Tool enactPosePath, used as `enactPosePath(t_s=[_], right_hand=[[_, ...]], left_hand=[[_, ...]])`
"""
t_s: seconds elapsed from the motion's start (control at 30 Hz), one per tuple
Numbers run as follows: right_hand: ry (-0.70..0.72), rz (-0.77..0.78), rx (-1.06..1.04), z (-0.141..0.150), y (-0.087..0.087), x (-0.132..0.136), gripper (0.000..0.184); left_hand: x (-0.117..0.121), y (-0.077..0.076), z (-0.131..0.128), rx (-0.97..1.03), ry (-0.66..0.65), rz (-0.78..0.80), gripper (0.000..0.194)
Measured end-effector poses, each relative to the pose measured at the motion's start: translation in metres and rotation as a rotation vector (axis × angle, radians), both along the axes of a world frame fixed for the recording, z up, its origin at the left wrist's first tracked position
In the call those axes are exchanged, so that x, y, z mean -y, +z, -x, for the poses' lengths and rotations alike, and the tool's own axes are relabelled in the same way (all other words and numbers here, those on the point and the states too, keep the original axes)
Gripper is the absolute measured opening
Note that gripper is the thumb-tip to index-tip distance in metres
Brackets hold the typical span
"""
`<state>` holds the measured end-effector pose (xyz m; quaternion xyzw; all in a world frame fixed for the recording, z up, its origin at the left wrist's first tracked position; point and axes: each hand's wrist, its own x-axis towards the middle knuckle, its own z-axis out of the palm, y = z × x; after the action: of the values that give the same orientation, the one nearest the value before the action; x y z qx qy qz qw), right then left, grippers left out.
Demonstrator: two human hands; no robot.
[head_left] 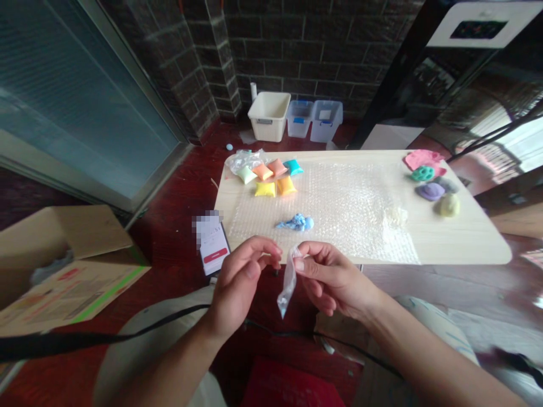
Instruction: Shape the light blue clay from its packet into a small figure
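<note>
Between thumb and fingers, my right hand (328,274) pinches a small clear plastic bag (288,282) that hangs down in front of the table edge, with a bit of blue at its lower tip. My left hand (244,277) is just left of the bag, fingers curved and apart, holding nothing. Beyond both hands, a blue lump of clay (299,221) lies on a sheet of bubble wrap (339,198). Several coloured clay packets, among them a yellow packet (265,189) and a teal packet (293,167), lie at the table's far left beside a crumpled clear bag (244,162).
Pink clay (424,160), green clay (423,173), purple clay (431,191) and pale yellow clay (449,205) sit on the table's right end. A phone (213,249) is at the left edge. Bins (271,118) stand by the wall; an open cardboard box (76,282) is left.
</note>
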<state>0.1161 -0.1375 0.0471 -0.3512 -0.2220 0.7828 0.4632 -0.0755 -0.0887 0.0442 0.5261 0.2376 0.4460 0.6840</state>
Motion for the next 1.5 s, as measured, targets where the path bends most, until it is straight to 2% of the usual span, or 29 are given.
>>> enactPosePath(t_s=[0.07,0.17,0.3,0.4,0.53,0.6,0.73,0.83,0.97,1.1,1.17,1.27,1.4,1.5], right_hand=[[0.04,-0.031,0.003,-0.001,0.0,0.001,0.025],[0.095,-0.057,0.057,-0.004,0.001,0.001,0.025],[0.111,-0.131,0.137,-0.007,0.001,0.002,0.026],[0.078,-0.162,0.142,-0.009,0.0,0.002,0.029],[0.134,-0.125,0.137,-0.011,-0.001,0.001,0.034],[0.109,-0.115,0.136,-0.012,-0.002,0.0,0.034],[0.077,-0.112,0.135,-0.011,-0.004,-0.001,0.036],[0.064,-0.195,0.133,-0.005,-0.004,0.004,0.037],[0.081,-0.269,0.128,0.003,-0.004,0.008,0.037],[0.148,-0.288,0.185,0.0,-0.006,0.004,0.039],[0.102,-0.311,0.251,-0.006,-0.005,0.002,0.035],[-0.041,-0.372,0.368,-0.017,0.002,0.005,0.031],[-0.005,-0.598,0.777,-0.023,0.009,0.011,0.04],[-0.068,-0.741,0.948,-0.018,0.008,0.012,0.01]], left_hand=[[-0.003,-0.004,0.0,-0.025,-0.119,0.167,0.04],[-0.005,-0.002,0.001,-0.102,-0.3,0.28,0.038],[-0.008,0.012,0.001,-0.165,-0.342,0.265,0.025],[-0.009,0.014,0.001,-0.158,-0.392,0.244,0.025],[-0.006,0.004,0.001,-0.048,-0.474,0.468,0.028],[-0.005,0.0,-0.001,0.005,-0.514,0.576,0.028],[-0.005,-0.003,-0.006,-0.02,-0.653,0.674,0.038],[0.002,-0.007,-0.006,0.042,-0.682,0.741,0.042],[0.021,-0.014,-0.006,0.25,-0.675,0.892,0.032],[0.03,-0.012,-0.011,0.27,-0.623,0.879,0.028],[0.027,-0.009,-0.013,0.242,-0.5,0.85,0.025],[0.017,-0.006,-0.014,0.225,-0.266,0.767,0.02],[0.005,-0.006,-0.011,0.151,-0.073,0.631,0.019],[0.003,-0.006,-0.009,0.105,-0.063,0.575,0.019]])
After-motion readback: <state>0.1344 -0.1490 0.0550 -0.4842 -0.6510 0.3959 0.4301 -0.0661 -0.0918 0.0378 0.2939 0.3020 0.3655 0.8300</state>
